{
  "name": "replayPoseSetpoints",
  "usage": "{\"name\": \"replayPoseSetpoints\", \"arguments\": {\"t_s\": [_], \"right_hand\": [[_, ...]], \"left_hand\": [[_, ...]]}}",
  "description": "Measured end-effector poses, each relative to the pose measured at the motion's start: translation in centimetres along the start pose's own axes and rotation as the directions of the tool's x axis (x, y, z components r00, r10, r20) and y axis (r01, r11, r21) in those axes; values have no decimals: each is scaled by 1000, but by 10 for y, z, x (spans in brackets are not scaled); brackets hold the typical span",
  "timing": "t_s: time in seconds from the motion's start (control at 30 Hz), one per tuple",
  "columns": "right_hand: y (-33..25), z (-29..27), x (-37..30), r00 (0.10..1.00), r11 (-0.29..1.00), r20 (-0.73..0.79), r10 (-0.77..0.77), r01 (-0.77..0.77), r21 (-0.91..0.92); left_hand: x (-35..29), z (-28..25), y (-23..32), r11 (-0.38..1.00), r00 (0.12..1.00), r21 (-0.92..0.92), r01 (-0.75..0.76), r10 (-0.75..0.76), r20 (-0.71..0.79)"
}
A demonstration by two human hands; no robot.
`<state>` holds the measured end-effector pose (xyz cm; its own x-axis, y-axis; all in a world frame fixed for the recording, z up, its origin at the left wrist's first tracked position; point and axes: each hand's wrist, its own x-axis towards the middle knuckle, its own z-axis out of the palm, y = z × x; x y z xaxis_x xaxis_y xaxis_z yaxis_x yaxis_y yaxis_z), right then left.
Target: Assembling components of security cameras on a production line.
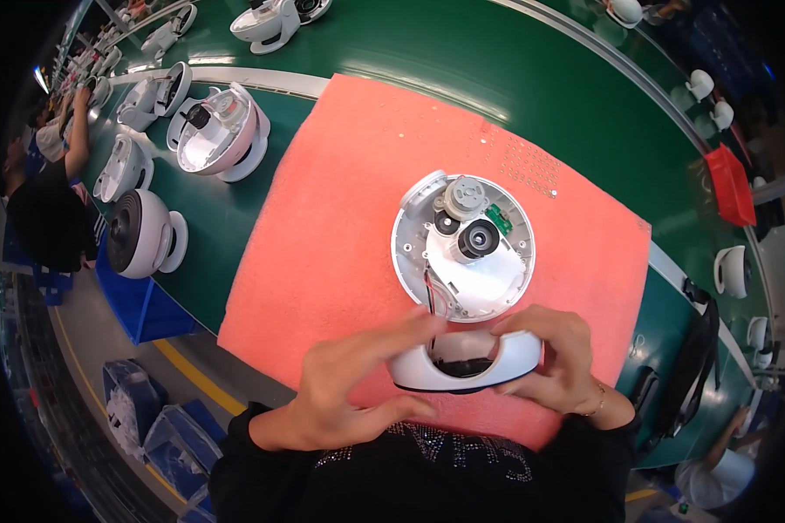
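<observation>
So the white shell sits right up against the wearer, over the near edge of the orange mat, just near of the open round housing. Right hand is the closer one — it's got the shell's right end pinched between fingers and thumb. Left hand is spread wide around the other end, so the shell lies to its right; can't tell if it's touching. Long axis runs left to right — and the curved cut-out faces far, toward the housing.
</observation>
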<state>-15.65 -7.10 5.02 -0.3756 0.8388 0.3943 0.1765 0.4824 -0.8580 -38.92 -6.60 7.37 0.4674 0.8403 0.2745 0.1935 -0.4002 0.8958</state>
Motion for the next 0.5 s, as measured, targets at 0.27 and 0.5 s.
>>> {"name": "replayPoseSetpoints", "arguments": {"t_s": [0.27,0.5], "right_hand": [[0,-4,-9,944,892,6,329,-313,327],[5,-17,-5,992,995,103,79,-85,52]], "left_hand": [[-17,4,-13,967,967,38,252,-253,26],[-10,1,-20,992,999,114,47,-48,8]]}}
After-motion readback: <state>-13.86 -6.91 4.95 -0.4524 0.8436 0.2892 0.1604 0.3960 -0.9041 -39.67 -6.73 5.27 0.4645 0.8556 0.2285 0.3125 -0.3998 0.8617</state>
